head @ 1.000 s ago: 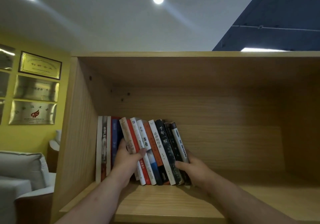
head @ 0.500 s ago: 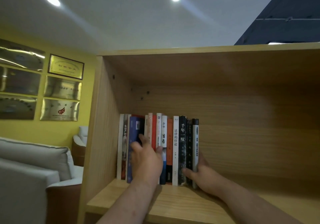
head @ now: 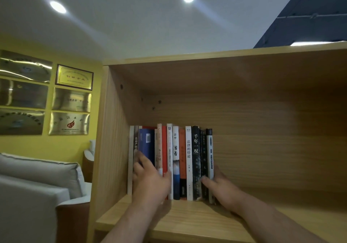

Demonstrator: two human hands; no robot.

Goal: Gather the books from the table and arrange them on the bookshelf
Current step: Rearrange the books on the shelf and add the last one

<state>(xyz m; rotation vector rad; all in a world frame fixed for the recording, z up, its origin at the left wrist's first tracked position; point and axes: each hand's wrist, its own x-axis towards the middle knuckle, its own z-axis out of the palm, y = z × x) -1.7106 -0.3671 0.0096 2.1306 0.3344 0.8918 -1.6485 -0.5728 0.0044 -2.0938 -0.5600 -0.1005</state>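
In the head view, the row of books (head: 188, 158) stands upright, spines out, on the bookshelf (head: 272, 148), packed against its left side wall (head: 116, 148).

Your left hand (head: 150, 180) lies flat on the left part of the row. Its fingers (head: 139, 160) are spread and straight, pressing the spines around the blue book (head: 146, 145), with the thumb out against a red spine further along the row. Your right hand (head: 221, 186) braces the row's right end: the thumb reaches across the foot of the dark spines, while the other fingers run along the outer cover of the last book (head: 210, 158) and are hidden by it, so you cannot tell whether they are straight or curled.

Right of the row, the compartment is open along the shelf board (head: 187, 222) and back panel. Above the row there is tall free space up to the top board. The board's front edge sits below your wrists.

The bookshelf is pale wood with visible grain and small peg holes. The books are slim, with white, red, orange, blue and black spines, several bearing printed characters.

Left of the row, beyond the side wall, are a grey sofa (head: 37, 177) and gold plaques (head: 71, 99) on a yellow wall.
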